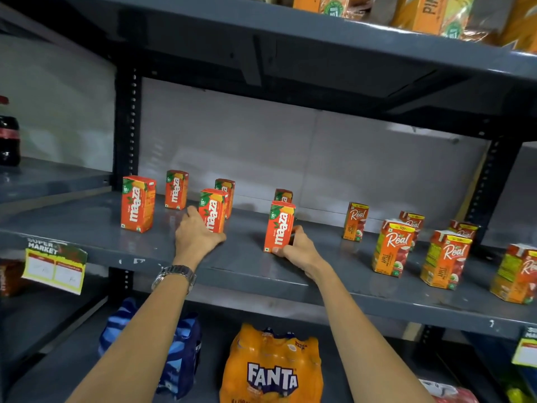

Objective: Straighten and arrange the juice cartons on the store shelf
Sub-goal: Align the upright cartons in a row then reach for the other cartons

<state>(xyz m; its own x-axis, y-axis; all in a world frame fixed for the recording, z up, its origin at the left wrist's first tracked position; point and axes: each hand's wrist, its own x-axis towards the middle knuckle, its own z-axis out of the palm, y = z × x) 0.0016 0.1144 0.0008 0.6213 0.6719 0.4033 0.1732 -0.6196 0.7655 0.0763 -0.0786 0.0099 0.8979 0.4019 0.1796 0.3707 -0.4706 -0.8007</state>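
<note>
On the grey shelf [250, 266], your left hand [195, 234] fingers wrapped round one upright Maaza carton [213, 209], your right hand [299, 249] fingers gripping another Maaza carton [279, 226], Real apple cartons [392, 247] standing well right.

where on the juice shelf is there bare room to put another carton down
Widest bare patch: between the Maaza carton in the right hand and the nearest Real carton. Also bare: the front strip of the shelf before both hands. Crowded: the Maaza cluster around the left hand and the Real group far right.
</note>
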